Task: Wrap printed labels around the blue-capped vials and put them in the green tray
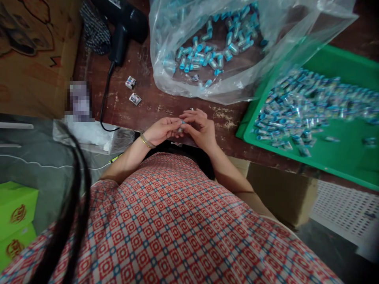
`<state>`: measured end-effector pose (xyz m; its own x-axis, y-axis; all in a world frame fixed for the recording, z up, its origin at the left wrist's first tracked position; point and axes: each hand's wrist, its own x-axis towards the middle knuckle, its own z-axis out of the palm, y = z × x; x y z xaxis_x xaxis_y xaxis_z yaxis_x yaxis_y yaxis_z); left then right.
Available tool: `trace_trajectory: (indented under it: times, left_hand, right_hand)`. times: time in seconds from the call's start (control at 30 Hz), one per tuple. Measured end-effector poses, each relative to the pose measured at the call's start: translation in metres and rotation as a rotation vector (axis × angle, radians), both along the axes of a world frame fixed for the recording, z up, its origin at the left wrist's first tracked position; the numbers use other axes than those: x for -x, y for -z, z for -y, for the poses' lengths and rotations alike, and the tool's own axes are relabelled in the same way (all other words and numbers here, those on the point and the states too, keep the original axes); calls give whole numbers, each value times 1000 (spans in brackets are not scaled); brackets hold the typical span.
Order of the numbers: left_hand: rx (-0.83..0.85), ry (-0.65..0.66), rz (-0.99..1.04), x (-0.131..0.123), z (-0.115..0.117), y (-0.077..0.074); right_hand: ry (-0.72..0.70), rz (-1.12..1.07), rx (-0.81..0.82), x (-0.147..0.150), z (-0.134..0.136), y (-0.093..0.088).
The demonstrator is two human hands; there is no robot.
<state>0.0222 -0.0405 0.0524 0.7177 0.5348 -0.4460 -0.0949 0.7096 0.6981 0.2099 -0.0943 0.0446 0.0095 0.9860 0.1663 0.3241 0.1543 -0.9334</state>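
My left hand [166, 128], with a bangle at the wrist, and my right hand [203, 128] meet at the table's front edge. Between their fingertips is a small clear vial with a blue cap [182, 123], mostly covered by the fingers. Both thumbs press close to it. Beyond my hands, an open clear plastic bag [204, 94] holds many blue-capped vials [213, 63]. Two small printed stacks, perhaps labels [135, 99], lie on the table to the left. A tiny dark-and-white piece shows just behind my right fingers; its kind is unclear.
To the right, a green tray [334, 161] holds many vials with printed wraps [284, 106]. A black hair dryer [120, 39] lies at the back left, its cord running over the table edge. A cardboard box [32, 86] stands far left, beside a bag of white material [89, 136].
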Motion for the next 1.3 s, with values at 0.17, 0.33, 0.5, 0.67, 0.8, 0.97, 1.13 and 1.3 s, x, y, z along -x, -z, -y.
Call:
trace_trajectory:
  times: [0.17, 0.33, 0.5, 0.67, 0.8, 0.97, 1.13, 1.3]
  left_hand:
    - [14, -24, 14, -5, 0, 1]
    - [15, -42, 33, -7, -1, 2]
    - [24, -59, 49, -12, 0, 5]
    - [-10, -24, 36, -18, 0, 11]
    - [-167, -32, -114, -15, -8, 26]
    - [-864, -100, -746, -4, -16, 53]
    - [-1108, 19, -902, -19, -8, 59]
    - [-701, -29, -403, -48, -2, 29]
  right_hand:
    - [-34, -7, 1, -5, -6, 0]
    - [-69, 2, 0, -13, -6, -2]
    - [-55, -28, -7, -16, 2, -2]
    - [-3, -38, 2, -11, 5, -4]
    - [255, 45, -68, -71, 8, -2]
    - [902, 545, -141, -231, 35, 16]
    - [860, 427, -66, -222, 44, 9]
    - [313, -94, 31, -82, 21, -12]
